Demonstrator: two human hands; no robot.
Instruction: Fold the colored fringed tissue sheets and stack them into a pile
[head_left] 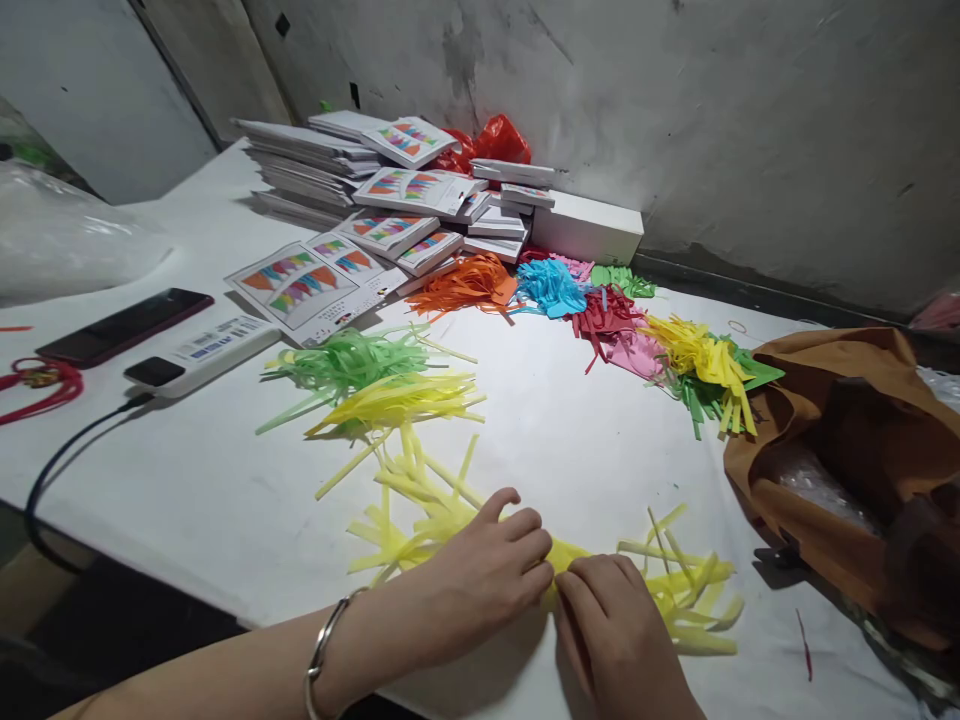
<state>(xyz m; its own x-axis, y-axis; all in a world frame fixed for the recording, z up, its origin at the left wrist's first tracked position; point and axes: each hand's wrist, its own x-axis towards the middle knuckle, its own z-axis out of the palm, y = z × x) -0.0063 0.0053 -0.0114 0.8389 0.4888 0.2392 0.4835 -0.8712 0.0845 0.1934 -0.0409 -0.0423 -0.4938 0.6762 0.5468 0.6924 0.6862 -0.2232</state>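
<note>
A yellow paper tassel [427, 500] lies across the front of the table, its cut strips fanning out on both sides. My left hand [480, 575], with a silver bangle at the wrist, is closed on its middle from above. Close beside it, my right hand [619, 635] grips the same middle part with curled fingers; the fingertips are partly hidden. More yellow strips [701, 600] spread out beyond my right hand. Just behind lie another yellow tassel [409, 398] and a light green tassel [352, 360].
Tassels in orange [469, 285], blue [551, 287], red and other colours lie along the back. Behind them are stacked printed packets [409, 190] and a white box [589, 228]. A brown bag [840, 420] stands right; a phone [127, 325] and cabled white device [202, 355] lie left.
</note>
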